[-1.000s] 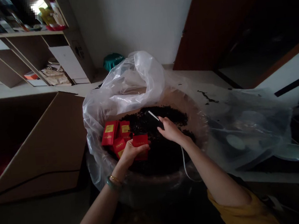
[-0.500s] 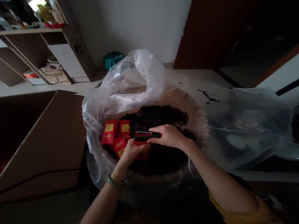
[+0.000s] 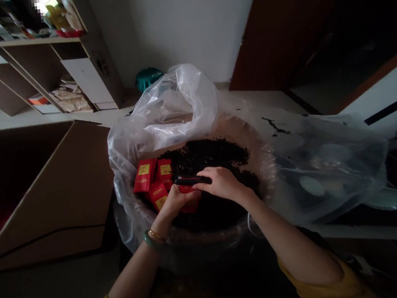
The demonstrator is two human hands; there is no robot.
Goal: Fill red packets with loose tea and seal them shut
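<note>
My right hand point(image 3: 219, 182) is closed around a slim black two-jawed hand tool point(image 3: 191, 180), which lies level with its jaws pressed together. A thin red line shows along the tool; its exact kind is unclear. My left hand point(image 3: 178, 200) pinches a red packet point(image 3: 190, 205) just below the tool's left end, and the fingers partly hide it. Several red boxes with yellow labels point(image 3: 145, 175) lie to the left of my hands. Under and behind them spreads a heap of dark, stringy dried leaves point(image 3: 209, 152) in a round container lined with clear plastic point(image 3: 125, 151).
An open cardboard box point(image 3: 65, 194) stands at the left. To the right, a clear plastic bag point(image 3: 346, 153) lies near dark scraps point(image 3: 275, 125) on the floor. A thin white cord point(image 3: 251, 226) hangs by my right forearm. Shelving point(image 3: 83, 80) and a brown door point(image 3: 269, 44) stand behind.
The tool's jaws, slightly apart with red showing between them before, have closed together. Both hands stay in nearly the same place.
</note>
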